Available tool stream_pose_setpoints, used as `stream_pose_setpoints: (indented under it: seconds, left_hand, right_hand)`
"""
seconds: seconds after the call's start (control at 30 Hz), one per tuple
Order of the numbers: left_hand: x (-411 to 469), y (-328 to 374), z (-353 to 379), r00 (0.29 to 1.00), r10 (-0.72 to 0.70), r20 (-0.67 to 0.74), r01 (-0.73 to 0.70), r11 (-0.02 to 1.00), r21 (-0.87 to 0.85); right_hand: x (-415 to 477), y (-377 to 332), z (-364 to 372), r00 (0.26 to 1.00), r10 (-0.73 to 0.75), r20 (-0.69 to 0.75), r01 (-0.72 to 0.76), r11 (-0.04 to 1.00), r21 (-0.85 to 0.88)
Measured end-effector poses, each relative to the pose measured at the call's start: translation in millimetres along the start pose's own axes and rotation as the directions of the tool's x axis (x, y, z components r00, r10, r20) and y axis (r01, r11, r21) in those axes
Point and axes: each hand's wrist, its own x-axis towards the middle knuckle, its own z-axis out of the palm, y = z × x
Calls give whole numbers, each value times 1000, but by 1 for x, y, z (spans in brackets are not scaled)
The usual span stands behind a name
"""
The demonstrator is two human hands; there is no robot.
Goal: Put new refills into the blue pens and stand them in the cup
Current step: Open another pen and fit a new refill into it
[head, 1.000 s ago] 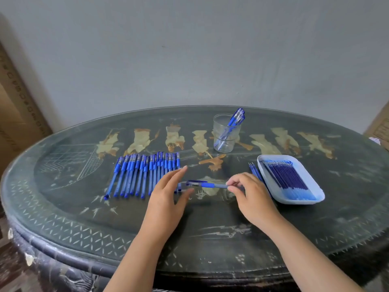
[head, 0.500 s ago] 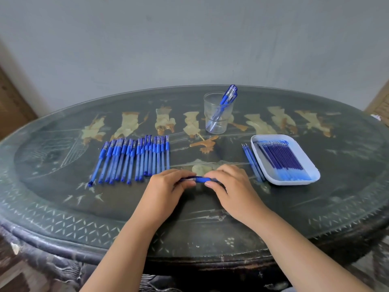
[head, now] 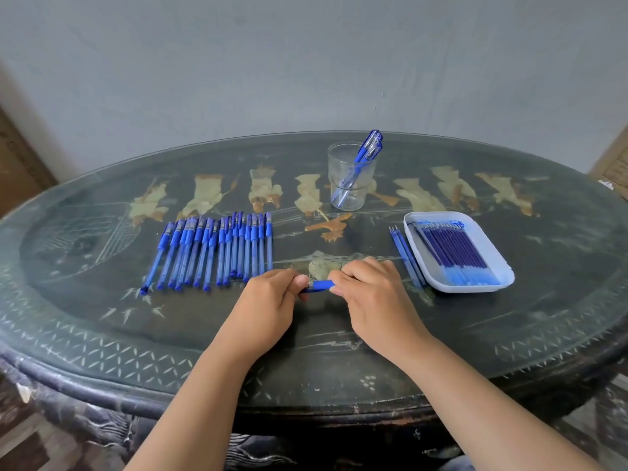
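A blue pen (head: 320, 285) lies crosswise between my hands near the table's middle. My left hand (head: 272, 302) grips its left end and my right hand (head: 370, 294) grips its right end; only a short blue stretch shows between them. A row of several blue pens (head: 217, 249) lies to the left. A clear cup (head: 350, 178) at the back holds two blue pens (head: 365, 158). A white tray (head: 482, 232) on the right holds several blue refills (head: 452, 253).
Two or three loose refills (head: 406, 256) lie just left of the tray. The dark oval table (head: 102, 334) has a raised rim and inlaid figures. A grey wall stands behind it, with cardboard boxes at both sides.
Both hands have closed in on the one pen and drawn it a little toward me. The head camera has tilted down.
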Motion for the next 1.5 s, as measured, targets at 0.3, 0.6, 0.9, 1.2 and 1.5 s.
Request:
stream_pose_setpoints:
  seconds: [0.3, 0.6, 0.9, 1.2, 1.5]
  left_hand:
    - [3, 10, -9, 988, -148, 51, 152, 985, -83]
    - [3, 13, -13, 978, -190, 90, 201, 970, -136]
    - [3, 14, -12, 974, -200, 108, 215, 966, -144]
    - [5, 12, -13, 953, -266, 148, 292, 937, -192]
    - [0, 8, -14, 972, -196, 130, 228, 923, -312]
  right_hand:
    - [-1, 0, -2, 995, -83, -52, 80, 995, -56]
    - [0, -5, -9, 997, -75, -33, 73, 996, -56]
    - [-1, -6, -7, 994, -91, -58, 85, 991, -104]
    - [-2, -10, -10, 991, -105, -83, 94, 988, -125]
    - [-1, -2, -4, 990, -89, -106, 76, 990, -123]
